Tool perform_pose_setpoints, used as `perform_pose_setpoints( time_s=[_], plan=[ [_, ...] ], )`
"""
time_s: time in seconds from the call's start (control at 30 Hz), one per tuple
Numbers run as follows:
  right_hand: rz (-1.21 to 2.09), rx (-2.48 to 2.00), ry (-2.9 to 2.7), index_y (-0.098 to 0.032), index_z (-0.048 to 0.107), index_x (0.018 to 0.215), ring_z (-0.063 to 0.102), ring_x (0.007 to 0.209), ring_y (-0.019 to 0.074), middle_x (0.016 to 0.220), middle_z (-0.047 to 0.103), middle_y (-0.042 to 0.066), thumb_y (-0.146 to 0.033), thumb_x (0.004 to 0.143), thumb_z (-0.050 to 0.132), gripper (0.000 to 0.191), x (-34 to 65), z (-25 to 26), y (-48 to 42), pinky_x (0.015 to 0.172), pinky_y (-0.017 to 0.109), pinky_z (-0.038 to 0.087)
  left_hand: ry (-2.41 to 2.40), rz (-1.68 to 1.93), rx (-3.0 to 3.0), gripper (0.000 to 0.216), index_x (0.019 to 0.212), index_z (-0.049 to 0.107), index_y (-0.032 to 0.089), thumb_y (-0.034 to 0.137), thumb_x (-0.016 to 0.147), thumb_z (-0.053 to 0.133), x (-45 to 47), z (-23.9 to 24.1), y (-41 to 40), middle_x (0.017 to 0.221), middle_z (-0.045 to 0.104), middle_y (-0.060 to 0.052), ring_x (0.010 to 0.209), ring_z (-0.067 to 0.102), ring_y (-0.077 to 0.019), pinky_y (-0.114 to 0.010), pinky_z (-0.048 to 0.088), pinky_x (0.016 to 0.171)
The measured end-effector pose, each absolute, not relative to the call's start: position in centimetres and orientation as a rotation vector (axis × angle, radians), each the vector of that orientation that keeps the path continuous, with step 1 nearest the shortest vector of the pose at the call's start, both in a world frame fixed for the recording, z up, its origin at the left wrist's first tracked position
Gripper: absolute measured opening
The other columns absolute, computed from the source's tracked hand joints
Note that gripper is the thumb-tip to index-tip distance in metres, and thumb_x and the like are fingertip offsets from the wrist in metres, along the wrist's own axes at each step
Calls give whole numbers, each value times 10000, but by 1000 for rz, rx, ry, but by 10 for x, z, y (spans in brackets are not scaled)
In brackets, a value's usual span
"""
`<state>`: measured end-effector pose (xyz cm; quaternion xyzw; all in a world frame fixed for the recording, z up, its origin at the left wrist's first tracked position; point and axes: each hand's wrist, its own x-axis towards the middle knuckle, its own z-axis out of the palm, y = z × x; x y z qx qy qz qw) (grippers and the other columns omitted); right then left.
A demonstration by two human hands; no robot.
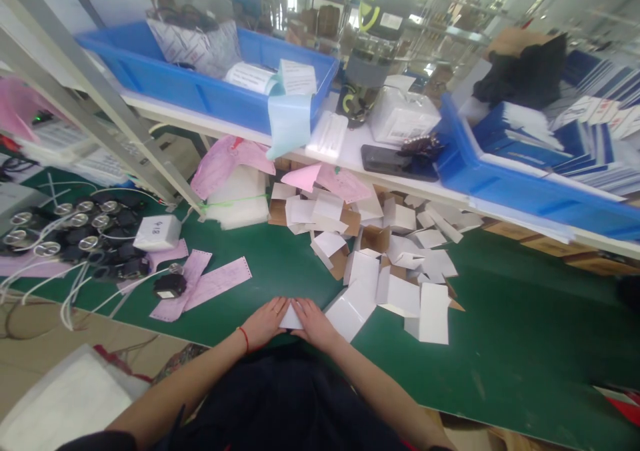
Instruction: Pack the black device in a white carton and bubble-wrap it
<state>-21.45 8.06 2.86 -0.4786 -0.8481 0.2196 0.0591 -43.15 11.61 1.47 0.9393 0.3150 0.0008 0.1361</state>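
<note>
Close to the front edge of the green table, a small white cardboard box (291,318) lies between my two hands. My left hand (265,322), with a red string at the wrist, grips its left side. On the other side my right hand (315,323) holds it, fingertips close to those of the left. Much of the box is hidden under the fingers, so its folds cannot be made out. Just right of my right hand is a white open carton (351,309), part of a heap of loose, partly folded white cartons (400,291) with brown insides.
At left are black devices with white cables (90,221), a white box marked 418 (157,232), pink strips (217,283) and a single black device (170,285). A shelf above bears blue bins (200,94) and a phone (383,161). A metal post (110,104) stands left.
</note>
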Motion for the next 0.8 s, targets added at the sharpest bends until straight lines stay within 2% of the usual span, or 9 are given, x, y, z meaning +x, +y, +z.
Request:
perform_pose_setpoints(
  time_s=[0.17, 0.3, 0.37, 0.43, 0.57, 0.7, 0.8],
  plan=[
    [673, -1429, -2581, -128, 243, 1518, 423, 1347, 326, 1491, 431, 205, -463, 813, 688, 899, -211, 29, 77, 1138, 493, 407, 950, -38, 2689, 633, 1436, 430, 33, 436, 951, 482, -433, 17, 109, 1422, 512, -247, 1321, 485, -339, -470, 394, 1106],
    [656, -1512, -2546, -153, 210, 1536, 330, 1430, 340, 1568, 329, 196, -501, 829, 657, 906, -215, 30, 72, 1164, 520, 356, 1055, -104, 2669, 641, 1501, 350, 88, 436, 968, 425, -432, 24, 101, 1550, 353, -217, 1409, 384, -330, -466, 406, 1086],
    [650, -1514, -2541, -163, 173, 1546, 285, 1454, 354, 1591, 281, 195, -563, 823, 636, 947, -218, 28, 69, 1180, 561, 303, 1078, -116, 2674, 724, 1514, 325, 85, 500, 937, 464, -432, 26, 98, 1586, 267, -214, 1452, 305, -342, -482, 376, 1109],
    [625, -1519, -2544, -168, 142, 1551, 254, 1468, 362, 1603, 249, 196, -547, 822, 646, 964, -220, 24, 67, 1181, 592, 272, 1094, -129, 2676, 787, 1513, 325, 73, 519, 896, 526, -431, 26, 96, 1596, 231, -219, 1474, 249, -351, -496, 332, 1139],
    [571, -1560, -2549, -170, 124, 1553, 275, 1453, 368, 1595, 273, 195, -392, 845, 667, 920, -222, 17, 67, 1153, 599, 301, 1154, -145, 2630, 649, 1492, 377, 99, 366, 917, 511, -426, 22, 97, 1573, 314, -207, 1451, 305, -336, -490, 326, 1144],
    [613, -1583, -2545, -172, 112, 1556, 367, 1381, 353, 1533, 386, 184, -375, 837, 672, 934, -221, 17, 70, 1140, 559, 332, 1178, -133, 2525, 723, 1454, 428, 78, 504, 882, 548, -417, 19, 104, 1443, 491, -233, 1311, 472, -361, -504, 382, 1101],
    [644, -1568, -2576, -152, 142, 1552, 421, 1313, 351, 1474, 449, 191, -362, 862, 627, 868, -219, 19, 72, 1100, 535, 381, 1173, -188, 2512, 740, 1433, 448, 51, 513, 868, 576, -411, 19, 109, 1420, 507, -237, 1288, 482, -372, -506, 393, 1093]
  ],
)
